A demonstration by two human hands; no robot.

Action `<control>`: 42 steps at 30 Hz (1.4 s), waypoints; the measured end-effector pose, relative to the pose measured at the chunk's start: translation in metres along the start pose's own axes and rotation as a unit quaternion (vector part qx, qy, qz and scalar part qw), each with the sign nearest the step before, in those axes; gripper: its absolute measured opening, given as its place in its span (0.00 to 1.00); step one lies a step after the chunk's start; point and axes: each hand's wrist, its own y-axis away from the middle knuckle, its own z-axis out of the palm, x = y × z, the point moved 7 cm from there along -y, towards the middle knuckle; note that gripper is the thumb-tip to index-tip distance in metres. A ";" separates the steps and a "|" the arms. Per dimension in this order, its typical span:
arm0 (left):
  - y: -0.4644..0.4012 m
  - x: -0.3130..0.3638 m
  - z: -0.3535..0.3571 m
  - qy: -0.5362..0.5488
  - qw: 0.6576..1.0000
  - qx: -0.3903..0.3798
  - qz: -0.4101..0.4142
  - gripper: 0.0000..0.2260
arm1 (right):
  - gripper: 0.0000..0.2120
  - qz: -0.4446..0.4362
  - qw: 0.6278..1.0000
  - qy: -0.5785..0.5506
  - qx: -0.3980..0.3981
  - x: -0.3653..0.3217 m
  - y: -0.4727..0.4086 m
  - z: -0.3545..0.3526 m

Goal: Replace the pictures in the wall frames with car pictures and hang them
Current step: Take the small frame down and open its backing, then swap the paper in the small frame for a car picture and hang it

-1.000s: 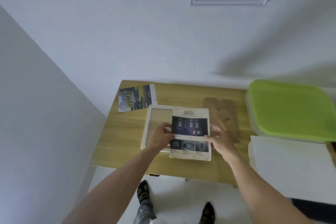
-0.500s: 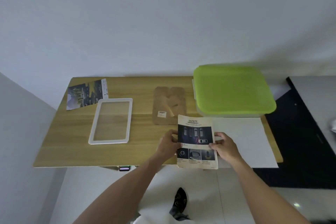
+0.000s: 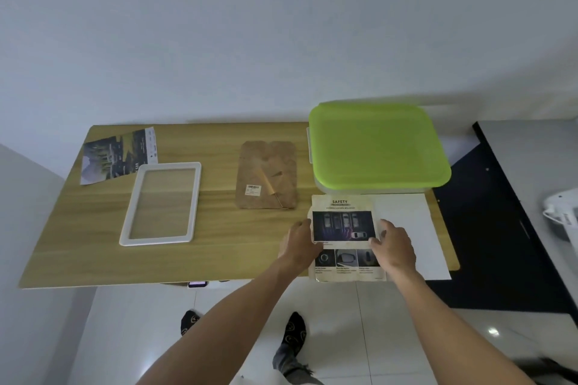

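I see both hands gripping a car leaflet (image 3: 343, 225) by its side edges, left hand (image 3: 301, 244) and right hand (image 3: 394, 245), over the desk's (image 3: 219, 247) near right edge. Left on the desk lies an empty white frame (image 3: 125, 228); its brown backing (image 3: 267, 173) lies between them.

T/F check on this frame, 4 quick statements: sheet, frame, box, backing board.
1. Both hands (left hand, right hand) hold the SAFETY car sheet. True.
2. The white frame on the table holds a picture. False: it is empty, the wood shows through.
3. The storage box has a blue lid. False: the lid is green.
4. The brown backing board lies between frame and box. True.
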 end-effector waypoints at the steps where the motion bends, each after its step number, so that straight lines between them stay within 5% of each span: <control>1: 0.001 0.002 -0.001 -0.052 0.998 0.011 0.017 0.20 | 0.14 -0.010 1.000 0.029 0.005 0.000 -0.001 0.001; 8: 0.000 0.007 0.024 -0.261 0.950 -0.036 0.164 0.26 | 0.24 -0.067 0.991 0.112 -0.002 -0.007 0.005 0.014; 14: -0.003 0.008 0.024 -0.259 0.951 -0.038 0.162 0.24 | 0.25 -0.070 0.992 0.108 -0.004 -0.008 0.004 0.013; 20: 0.001 0.000 -0.009 -0.199 0.966 0.018 0.167 0.22 | 0.17 -0.138 0.986 0.039 0.086 -0.038 0.012 0.003; 30: 0.001 -0.082 -0.147 -0.207 0.968 0.115 0.076 0.24 | 0.18 -0.315 0.948 0.021 0.051 -0.190 0.016 0.036; 42: -0.004 -0.225 -0.338 -0.214 0.956 0.196 -0.036 0.21 | 0.20 -0.407 0.911 0.059 -0.003 -0.410 0.030 0.123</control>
